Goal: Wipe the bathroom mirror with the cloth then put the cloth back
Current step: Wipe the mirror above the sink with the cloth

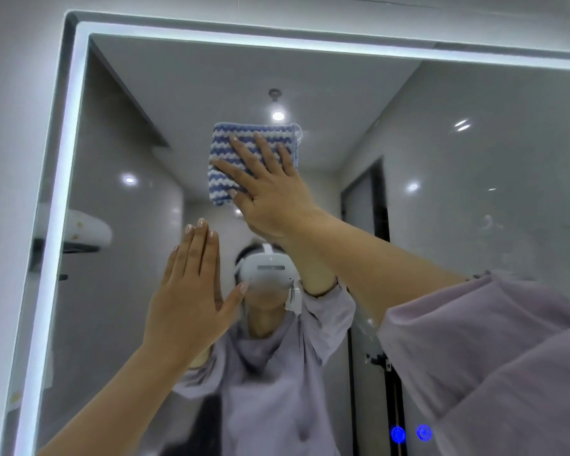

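Item: striped cloth (226,144), high on the mirror (458,192) under the right hand (270,189) (fingers straight, spread, pressing), left hand (188,291) flat and empty below; best held flat, wiped in overlapping passes with even pressure.

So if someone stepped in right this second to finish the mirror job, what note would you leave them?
Right hand: fingers spread straight, pressing the striped cloth flat on the mirror, upper middle.
Left hand: flat and empty, at the glass lower left; contact unclear.
Done: wiping is under way; how much is covered cannot be told.
Left: finish wiping, then put the cloth back; its place is out of view.
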`<state>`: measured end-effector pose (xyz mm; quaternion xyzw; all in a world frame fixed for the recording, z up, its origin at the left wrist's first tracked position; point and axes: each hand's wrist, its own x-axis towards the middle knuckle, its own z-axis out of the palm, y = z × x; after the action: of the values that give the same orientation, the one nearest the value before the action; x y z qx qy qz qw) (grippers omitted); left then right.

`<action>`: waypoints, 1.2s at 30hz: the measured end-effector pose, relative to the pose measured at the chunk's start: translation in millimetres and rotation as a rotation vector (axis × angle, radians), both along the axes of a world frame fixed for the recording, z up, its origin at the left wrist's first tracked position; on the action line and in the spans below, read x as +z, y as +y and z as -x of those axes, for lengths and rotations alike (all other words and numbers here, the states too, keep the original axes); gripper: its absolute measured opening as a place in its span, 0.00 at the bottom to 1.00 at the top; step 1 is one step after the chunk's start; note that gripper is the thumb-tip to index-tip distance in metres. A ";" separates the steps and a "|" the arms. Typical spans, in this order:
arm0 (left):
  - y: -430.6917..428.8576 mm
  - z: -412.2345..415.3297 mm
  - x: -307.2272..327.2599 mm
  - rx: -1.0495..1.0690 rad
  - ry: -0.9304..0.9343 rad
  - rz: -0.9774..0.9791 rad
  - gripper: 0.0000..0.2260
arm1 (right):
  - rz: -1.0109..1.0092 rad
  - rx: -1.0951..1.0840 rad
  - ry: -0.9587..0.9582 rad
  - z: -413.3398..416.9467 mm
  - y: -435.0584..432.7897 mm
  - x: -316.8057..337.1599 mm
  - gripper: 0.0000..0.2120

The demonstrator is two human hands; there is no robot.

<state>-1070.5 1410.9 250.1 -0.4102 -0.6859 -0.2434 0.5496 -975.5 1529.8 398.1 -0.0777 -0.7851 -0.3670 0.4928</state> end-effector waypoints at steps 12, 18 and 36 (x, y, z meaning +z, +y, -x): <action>0.7 1.7 -1.9 0.008 0.011 -0.004 0.38 | 0.362 -0.003 0.259 -94.3 91.4 40.8 0.25; 3.0 1.0 -2.0 -0.020 -0.006 -0.008 0.38 | 0.563 -0.042 0.380 -111.2 112.8 36.9 0.25; 2.0 -1.0 0.2 -0.014 -0.012 -0.006 0.39 | 0.141 0.017 0.024 30.3 -34.7 2.9 0.27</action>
<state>-1069.6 1412.9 250.2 -0.4120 -0.6855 -0.2516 0.5450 -1005.8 1495.0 401.0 -0.1100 -0.8035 -0.3058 0.4988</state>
